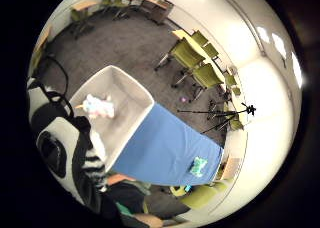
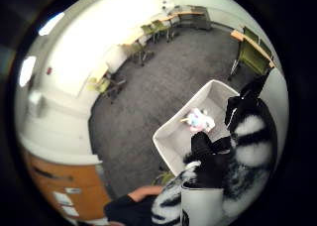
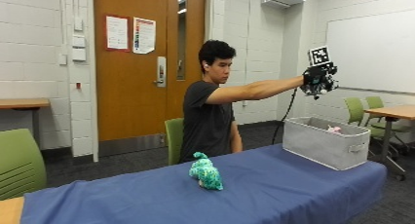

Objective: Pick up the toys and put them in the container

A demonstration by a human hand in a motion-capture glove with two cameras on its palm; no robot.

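My gloved right hand (image 3: 317, 80) is held out at arm's length, high above the grey fabric container (image 3: 326, 147), which stands at the end of the blue table (image 3: 279, 185). It grips a black-and-white striped plush toy (image 2: 246, 137), which shows close to the palm in both palm views (image 1: 93, 158). A pink and white plush toy (image 3: 334, 129) lies inside the container (image 1: 136, 91), seen from above in the little finger side view (image 1: 98, 106). On the blue cloth near the table's middle sits a teal plush toy (image 3: 206, 172), far from the hand.
A green chair (image 3: 19, 161) stands at the table's other end, and another (image 3: 173, 136) is behind the seated person. Desks with green chairs (image 3: 364, 110) stand beyond the container. A black tripod (image 1: 225, 113) stands on the carpet near the table.
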